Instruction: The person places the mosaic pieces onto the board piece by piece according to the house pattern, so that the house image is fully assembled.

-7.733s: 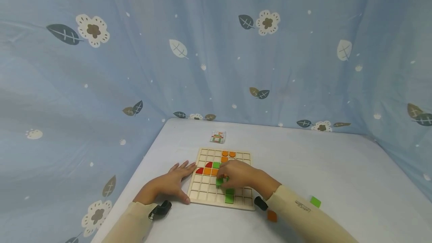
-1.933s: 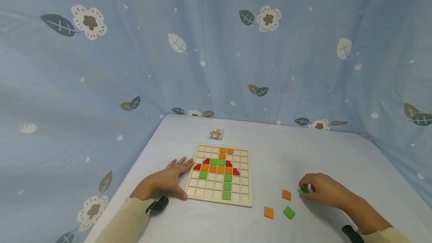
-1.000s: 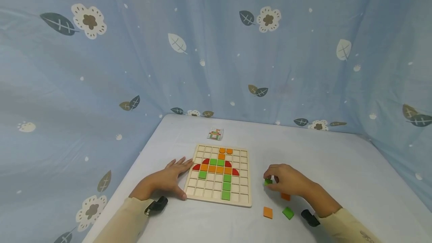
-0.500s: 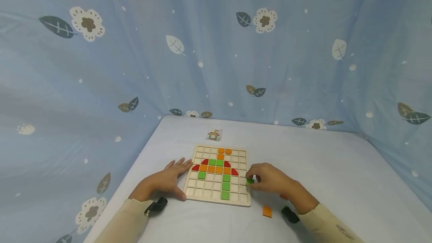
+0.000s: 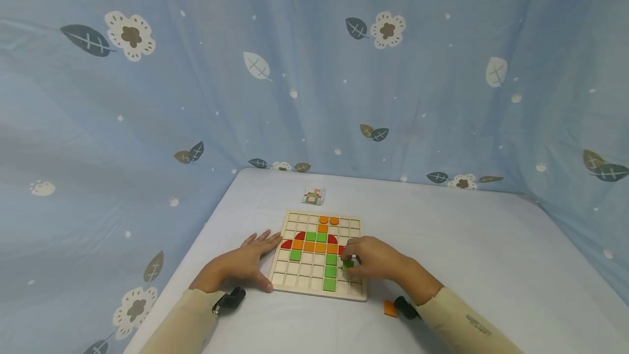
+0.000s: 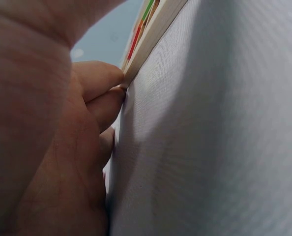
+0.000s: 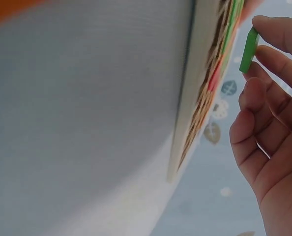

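A wooden grid board [image 5: 293, 279] lies on the table with green, orange and red tiles set in its cells. My right hand [image 5: 375, 260] is over the board's right part and pinches a green square tile [image 5: 348, 264] between thumb and fingers. In the right wrist view that green tile [image 7: 249, 50] is held above the board's surface, tilted. My left hand [image 5: 245, 264] lies at the board's left edge with fingers spread and straight. Its fingertips [image 6: 114, 76] touch the board's side in the left wrist view.
A small printed card [image 5: 313, 196] with a coloured grid picture lies behind the board. One orange square tile [image 5: 390, 308] sits on the white tabletop [image 5: 467, 245] beside the right wrist's black camera [image 5: 407, 308]. A blue patterned curtain [image 5: 314, 70] stands behind the table.
My right hand picked up a green tile at the far right and carried it leftward over the board. Tiles were added to the board since the earliest frame. My left hand has stayed put.
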Tool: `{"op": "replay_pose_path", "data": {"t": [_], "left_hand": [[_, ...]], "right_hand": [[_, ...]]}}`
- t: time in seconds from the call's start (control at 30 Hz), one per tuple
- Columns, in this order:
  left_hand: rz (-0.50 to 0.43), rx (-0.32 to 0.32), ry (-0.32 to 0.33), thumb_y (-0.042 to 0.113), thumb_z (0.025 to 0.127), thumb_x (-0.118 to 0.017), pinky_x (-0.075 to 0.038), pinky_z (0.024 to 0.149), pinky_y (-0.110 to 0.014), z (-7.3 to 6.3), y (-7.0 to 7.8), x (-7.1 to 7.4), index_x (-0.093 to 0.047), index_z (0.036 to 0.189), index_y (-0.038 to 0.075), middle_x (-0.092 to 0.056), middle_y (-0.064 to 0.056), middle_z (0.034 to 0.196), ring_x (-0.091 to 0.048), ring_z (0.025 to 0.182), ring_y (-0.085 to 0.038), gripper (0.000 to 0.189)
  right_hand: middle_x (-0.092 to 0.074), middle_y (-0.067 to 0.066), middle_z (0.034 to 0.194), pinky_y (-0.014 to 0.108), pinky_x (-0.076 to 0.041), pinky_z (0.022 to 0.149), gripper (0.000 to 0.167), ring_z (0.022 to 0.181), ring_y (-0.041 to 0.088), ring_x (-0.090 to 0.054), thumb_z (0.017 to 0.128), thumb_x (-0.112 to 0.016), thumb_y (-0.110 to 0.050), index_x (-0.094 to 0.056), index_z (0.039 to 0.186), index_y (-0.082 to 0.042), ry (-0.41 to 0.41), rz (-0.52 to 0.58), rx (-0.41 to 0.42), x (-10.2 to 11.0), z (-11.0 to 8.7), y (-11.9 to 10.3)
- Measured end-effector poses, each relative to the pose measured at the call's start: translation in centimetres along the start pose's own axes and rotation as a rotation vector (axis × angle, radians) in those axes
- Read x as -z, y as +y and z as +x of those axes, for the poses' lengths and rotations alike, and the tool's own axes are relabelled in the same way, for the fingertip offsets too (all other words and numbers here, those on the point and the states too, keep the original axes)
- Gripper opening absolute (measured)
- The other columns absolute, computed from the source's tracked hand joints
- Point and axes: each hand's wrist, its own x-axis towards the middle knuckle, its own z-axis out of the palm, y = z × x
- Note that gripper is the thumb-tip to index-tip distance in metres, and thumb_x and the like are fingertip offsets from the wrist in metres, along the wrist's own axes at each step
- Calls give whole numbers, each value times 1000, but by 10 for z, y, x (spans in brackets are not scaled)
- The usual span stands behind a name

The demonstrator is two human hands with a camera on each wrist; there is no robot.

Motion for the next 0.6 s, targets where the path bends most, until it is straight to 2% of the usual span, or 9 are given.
{"op": "replay_pose_path", "data": {"t": [0.3, 0.6], "left_hand": [[-9, -5, -2, 58, 53, -88, -1, 117, -51, -1, 2, 3, -28, 155, 18, -22, 5, 160, -3, 148, -22, 125], [-6, -11, -7, 60, 53, -87, -1, 117, -51, 0, 1, 1, -28, 155, 17, -21, 5, 160, -3, 148, -22, 125]], "right_hand": [[-64, -16, 93, 19, -49, 74, 18, 79, 2, -55, 83, -76, -27, -75, 99, -18, -32, -63, 92, -1, 22, -10], [-64, -16, 93, 19, -50, 76, 23, 82, 1, -57, 84, -77, -30, -75, 102, -17, -48, -72, 130, -5, 39, -21]]}}
